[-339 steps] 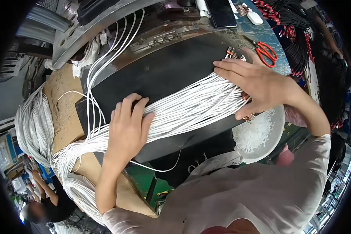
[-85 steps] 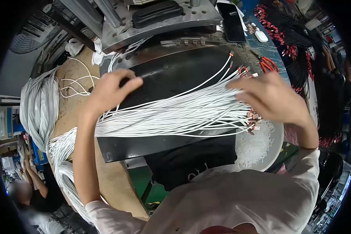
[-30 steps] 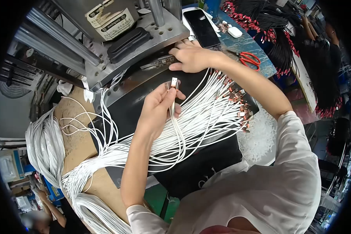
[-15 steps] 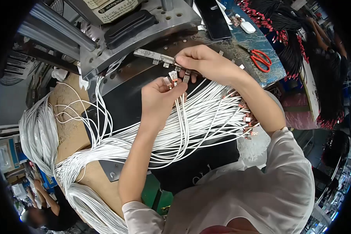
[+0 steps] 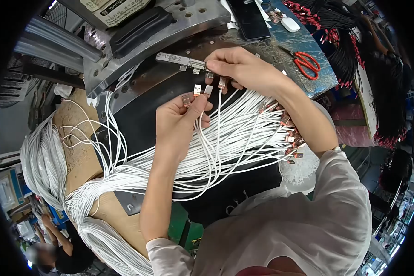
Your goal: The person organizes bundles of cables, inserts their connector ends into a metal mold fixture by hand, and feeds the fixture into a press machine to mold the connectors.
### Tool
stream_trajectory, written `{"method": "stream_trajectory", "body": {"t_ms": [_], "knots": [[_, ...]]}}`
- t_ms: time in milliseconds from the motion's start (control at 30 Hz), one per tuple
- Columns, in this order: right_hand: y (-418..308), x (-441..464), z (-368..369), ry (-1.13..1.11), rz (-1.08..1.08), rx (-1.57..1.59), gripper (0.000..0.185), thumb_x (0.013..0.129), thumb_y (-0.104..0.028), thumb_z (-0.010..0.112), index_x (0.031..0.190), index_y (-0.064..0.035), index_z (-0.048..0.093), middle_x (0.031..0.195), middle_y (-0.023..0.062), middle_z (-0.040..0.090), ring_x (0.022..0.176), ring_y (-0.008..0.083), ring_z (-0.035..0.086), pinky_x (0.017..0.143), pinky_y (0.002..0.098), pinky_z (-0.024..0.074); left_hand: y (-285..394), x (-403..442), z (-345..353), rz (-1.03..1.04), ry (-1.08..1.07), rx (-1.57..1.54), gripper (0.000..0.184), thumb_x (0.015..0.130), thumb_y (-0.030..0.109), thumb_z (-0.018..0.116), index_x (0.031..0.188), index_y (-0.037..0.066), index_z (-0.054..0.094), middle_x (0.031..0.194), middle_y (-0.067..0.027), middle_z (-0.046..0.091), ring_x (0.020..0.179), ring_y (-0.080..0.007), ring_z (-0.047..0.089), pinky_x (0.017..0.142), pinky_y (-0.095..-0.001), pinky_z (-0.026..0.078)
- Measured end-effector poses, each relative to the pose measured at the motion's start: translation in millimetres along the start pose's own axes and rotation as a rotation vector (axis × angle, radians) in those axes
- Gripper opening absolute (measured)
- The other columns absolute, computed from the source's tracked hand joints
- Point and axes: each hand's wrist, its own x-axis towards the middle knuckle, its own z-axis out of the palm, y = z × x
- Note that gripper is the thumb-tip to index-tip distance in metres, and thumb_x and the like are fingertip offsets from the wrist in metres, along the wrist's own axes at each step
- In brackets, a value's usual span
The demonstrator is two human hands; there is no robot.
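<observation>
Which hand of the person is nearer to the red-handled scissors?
The right hand. It holds the metal bar, left of the red-handled scissors; the left hand, holding USB plugs, is further left and closer to the body.

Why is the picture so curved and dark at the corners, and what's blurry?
Head view: probably a very wide lens, leaving black corners. Same head view: the co-worker's head is smeared, while the white cables look fairly crisp.

Dull metal fixture bar point(image 5: 174, 60); white cables point(image 5: 188, 158) smooth, plastic-looking.
</observation>
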Motion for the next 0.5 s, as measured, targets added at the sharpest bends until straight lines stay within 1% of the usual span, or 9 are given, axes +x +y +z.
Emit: {"method": "stream_trajectory", "body": {"t_ms": [133, 233, 333, 367, 467, 500], "knots": [[7.7, 3.7, -3.1, -0.054, -0.009, -0.019, 0.028, 0.108, -0.032, 0.054, 0.111, -0.0074, 0.066, 0.087, -0.0058, 0.064, 0.071, 0.0005, 0.058, 0.054, 0.0172, 0.0363, -1.8, 1.8, 5.6, 0.041, 0.027, -0.044, 0.020, 0.099, 0.018, 0.071, 0.102, -0.002, 0.071, 0.088, -0.0067, 0.072, 0.072, -0.0095, 0.066, 0.067, -0.0234, 0.055], [8.7, 2.9, 2.2, -0.044, -0.094, -0.101, 0.028, 0.108, -0.032, 0.055, 0.112, -0.0069, 0.066, 0.086, -0.0063, 0.063, 0.071, 0.0006, 0.058, 0.054, 0.0173, 0.0361, 2.4, 5.4, 6.8, 0.014, 0.006, -0.041, 0.022, 0.100, 0.016, 0.069, 0.108, -0.005, 0.069, 0.092, -0.0087, 0.073, 0.075, -0.0104, 0.067, 0.068, -0.0235, 0.055], [6.8, 1.3, 2.3, -0.071, -0.116, -0.118, 0.029, 0.107, -0.032, 0.058, 0.112, -0.0053, 0.067, 0.083, -0.0060, 0.064, 0.071, 0.0007, 0.058, 0.054, 0.0178, 0.0360, 1.0, 7.6, 8.8, 0.023, 0.013, -0.086, 0.023, 0.101, 0.015, 0.067, 0.112, -0.005, 0.065, 0.093, -0.0104, 0.073, 0.074, -0.0114, 0.068, 0.066, -0.0228, 0.055], [3.4, 0.3, 0.1, -0.110, -0.088, -0.082, 0.025, 0.102, -0.024, 0.066, 0.114, -0.0018, 0.067, 0.083, -0.0042, 0.067, 0.071, 0.0015, 0.059, 0.056, 0.0188, 0.0395, 4.5, 4.0, 9.0, 0.038, 0.023, -0.024, 0.025, 0.104, 0.018, 0.063, 0.113, -0.005, 0.061, 0.095, -0.0120, 0.074, 0.074, -0.0124, 0.069, 0.063, -0.0221, 0.053], [8.4, 3.7, -5.3, -0.098, -0.122, -0.011, 0.024, 0.095, -0.013, 0.073, 0.114, 0.0012, 0.067, 0.086, -0.0012, 0.070, 0.072, 0.0027, 0.059, 0.059, 0.0201, 0.0450, 9.1, -5.0, 0.1, 0.013, -0.037, 0.061, 0.031, 0.105, 0.024, 0.061, 0.117, -0.004, 0.061, 0.096, -0.0102, 0.073, 0.074, -0.0112, 0.068, 0.059, -0.0198, 0.049], [7.6, 4.8, -8.7, -0.092, -0.090, -0.017, 0.027, 0.091, -0.006, 0.075, 0.115, 0.0027, 0.067, 0.091, 0.0017, 0.072, 0.075, 0.0041, 0.062, 0.063, 0.0206, 0.0493, 7.3, -4.3, -1.1, 0.000, -0.045, 0.050, 0.030, 0.106, 0.025, 0.060, 0.115, -0.003, 0.062, 0.096, -0.0088, 0.071, 0.072, -0.0097, 0.065, 0.059, -0.0206, 0.053]]}}
